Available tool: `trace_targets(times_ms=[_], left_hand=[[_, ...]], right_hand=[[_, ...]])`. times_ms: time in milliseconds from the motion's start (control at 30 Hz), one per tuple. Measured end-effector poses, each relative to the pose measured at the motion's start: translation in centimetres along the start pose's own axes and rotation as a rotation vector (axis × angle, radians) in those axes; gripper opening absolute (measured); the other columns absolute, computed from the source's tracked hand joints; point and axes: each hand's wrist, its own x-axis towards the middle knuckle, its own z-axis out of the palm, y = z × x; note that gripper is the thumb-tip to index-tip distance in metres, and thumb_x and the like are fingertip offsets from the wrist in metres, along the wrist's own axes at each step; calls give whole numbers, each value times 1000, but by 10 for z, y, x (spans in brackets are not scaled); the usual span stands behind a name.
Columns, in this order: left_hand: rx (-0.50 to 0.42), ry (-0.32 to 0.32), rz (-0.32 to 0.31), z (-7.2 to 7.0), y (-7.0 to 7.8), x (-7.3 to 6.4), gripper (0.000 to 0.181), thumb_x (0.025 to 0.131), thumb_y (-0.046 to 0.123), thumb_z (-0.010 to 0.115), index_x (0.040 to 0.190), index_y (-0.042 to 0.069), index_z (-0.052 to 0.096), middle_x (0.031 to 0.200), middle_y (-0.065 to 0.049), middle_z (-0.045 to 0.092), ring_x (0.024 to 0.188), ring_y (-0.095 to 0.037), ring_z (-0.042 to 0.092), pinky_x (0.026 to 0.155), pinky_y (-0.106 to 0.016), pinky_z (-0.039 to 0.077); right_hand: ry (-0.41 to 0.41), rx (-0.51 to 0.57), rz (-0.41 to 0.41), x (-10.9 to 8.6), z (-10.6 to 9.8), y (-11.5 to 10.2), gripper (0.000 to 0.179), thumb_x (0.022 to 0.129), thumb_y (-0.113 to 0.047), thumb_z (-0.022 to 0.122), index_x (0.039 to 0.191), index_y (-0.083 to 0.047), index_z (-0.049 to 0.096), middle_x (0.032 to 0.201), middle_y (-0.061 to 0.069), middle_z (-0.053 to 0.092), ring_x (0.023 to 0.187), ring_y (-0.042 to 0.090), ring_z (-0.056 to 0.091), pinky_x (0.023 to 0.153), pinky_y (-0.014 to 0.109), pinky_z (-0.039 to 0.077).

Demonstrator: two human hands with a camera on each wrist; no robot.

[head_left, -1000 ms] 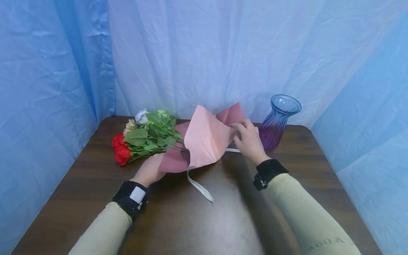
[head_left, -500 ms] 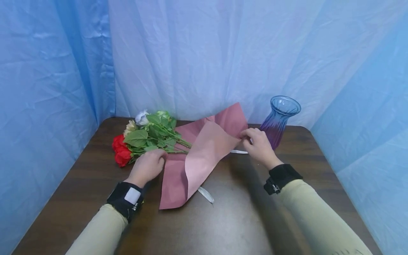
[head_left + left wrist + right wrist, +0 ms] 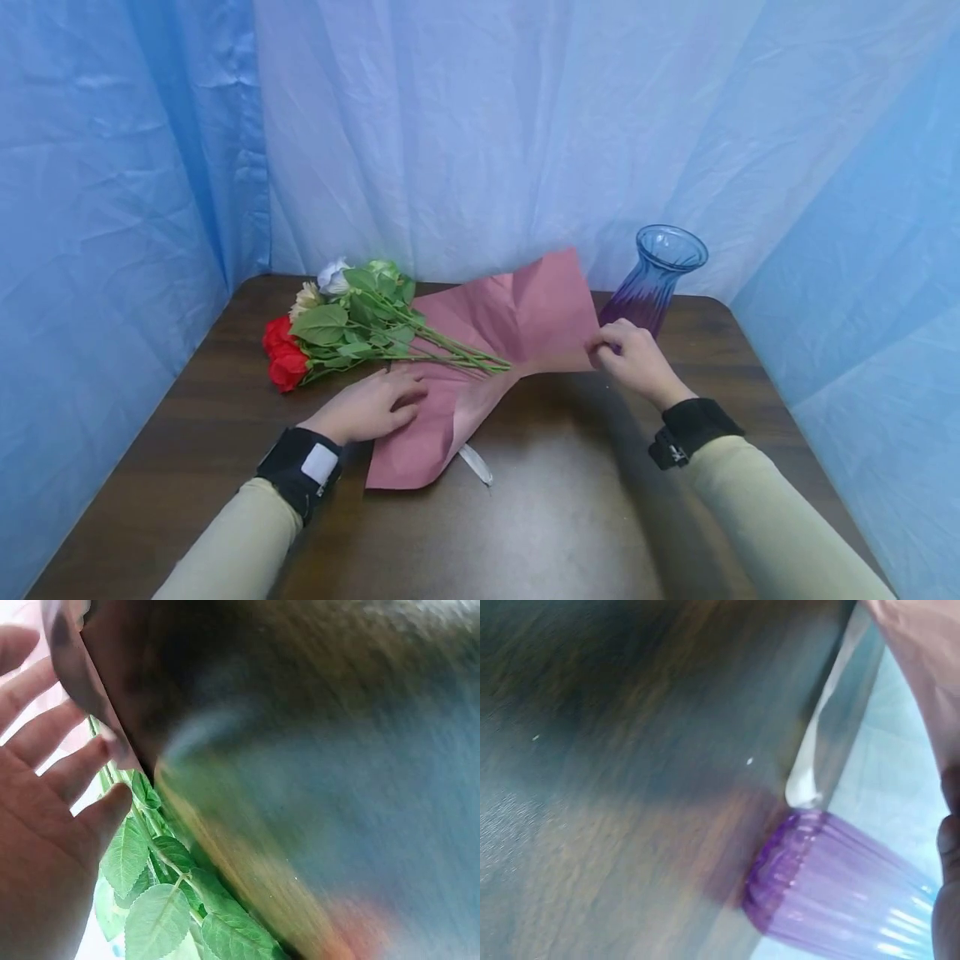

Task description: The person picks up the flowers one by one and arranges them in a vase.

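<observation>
Wrapping paper point(image 3: 551, 308) lies on the worktop point(image 3: 555, 533) under flower stems point(image 3: 461, 353); the right hand point(image 3: 636, 360) pinches its right edge near the glass vase point(image 3: 651, 282), the left hand point(image 3: 375, 403) rests on it, grip slack, fingers loose.

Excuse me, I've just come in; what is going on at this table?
A person is handling pink wrapping paper with both hands. The right hand has the paper's right edge in its grip, while the left hand lies over its left part, fingers extended. The paper is spread open, with the flower stems lying across it and the blooms beyond its left edge. A white ribbon shows from under the paper, and a blue-purple glass vase stands behind the right hand.
</observation>
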Motion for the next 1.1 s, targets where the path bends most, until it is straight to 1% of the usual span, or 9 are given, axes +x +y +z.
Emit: trace_targets(times_ms=[33,133,233,400,533,633,733,933,1100], left_hand=[[4,-14,3,1,0,0,44,99,26,65,140,10,63,148,-13,56,142,-33,47,120,-60,28],[2,-60,-31,2,0,-1,50,99,33,66,145,13,59,150,-10,55,143,-29,47,120,-60,26],[8,-95,-62,4,0,-2,55,98,37,67,148,16,56,153,-11,52,145,-29,44,120,-61,25],[32,-130,-107,4,1,-4,62,96,43,69,151,18,53,155,-11,49,146,-32,42,120,-65,22],[57,-154,-150,3,2,-5,69,94,47,70,153,19,50,158,-10,46,148,-32,39,120,-67,19],[74,-159,-164,4,1,-6,72,93,49,71,154,19,49,159,-10,44,149,-32,37,119,-69,18],[75,-161,-172,4,0,-6,75,91,50,72,154,18,48,161,-9,42,150,-32,35,119,-70,17],[71,-166,-168,5,-3,-7,79,89,50,75,155,18,46,162,-10,40,151,-34,33,119,-70,18],[78,-162,-164,5,-4,-8,81,88,49,77,156,19,45,162,-10,40,151,-34,33,118,-69,20]], right_hand=[[-5,-1,-2,-1,0,2,24,96,-6,54,92,-8,78,88,4,70,88,22,56,78,41,50],[-24,-2,-17,-5,-1,7,23,95,-6,55,96,-8,79,92,6,72,89,23,57,77,42,49],[-61,-10,-23,-8,-1,12,22,95,-8,58,101,-8,79,94,5,72,90,23,56,77,41,50],[-174,-47,-29,-15,3,21,19,98,-17,65,109,-9,78,98,0,74,96,23,56,81,42,49],[-261,-74,-24,-21,7,28,25,97,-26,70,116,-11,77,110,1,75,109,27,55,90,50,48],[-305,-99,-37,-25,11,33,31,96,-31,72,121,-13,75,116,2,75,114,30,53,95,55,42],[-335,-118,-54,-27,14,35,36,94,-35,73,124,-15,74,122,3,73,115,31,51,96,57,35],[-370,-168,-61,-30,20,38,45,92,-39,75,129,-14,71,134,8,68,117,31,51,98,58,32],[-399,-184,-21,-31,21,39,50,91,-42,76,132,-16,70,138,8,66,121,31,48,103,61,31]])
